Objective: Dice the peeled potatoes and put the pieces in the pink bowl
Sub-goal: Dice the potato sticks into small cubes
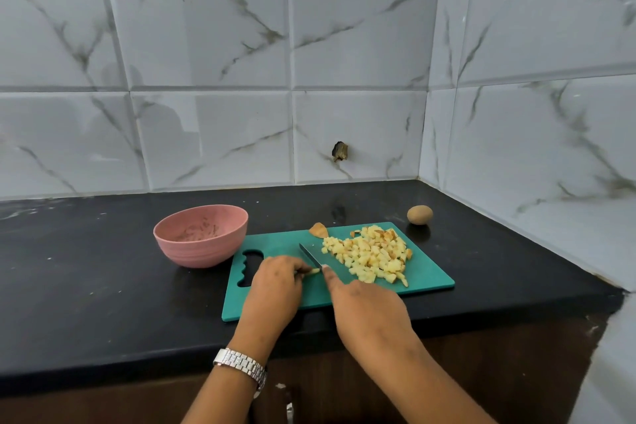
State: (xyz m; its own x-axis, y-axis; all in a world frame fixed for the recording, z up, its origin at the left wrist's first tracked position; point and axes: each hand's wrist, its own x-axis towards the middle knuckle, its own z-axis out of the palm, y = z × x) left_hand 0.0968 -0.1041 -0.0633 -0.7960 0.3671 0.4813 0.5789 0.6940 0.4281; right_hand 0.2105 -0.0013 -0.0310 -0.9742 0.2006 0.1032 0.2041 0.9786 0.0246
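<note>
Your left hand pinches a short potato strip at its fingertips. The strip's long axis runs left to right, free end toward the knife. Your right hand grips the knife, handle hidden under the palm, forefinger along the spine, blade crossing the strip. The diced pile lies right of the blade on the green board. The pink bowl sits just beside the board's far left corner, nearer your left hand, so the pile will likely have to travel left over the board's bare half. 1 whole potato rests off the board, toward the right wall.
</note>
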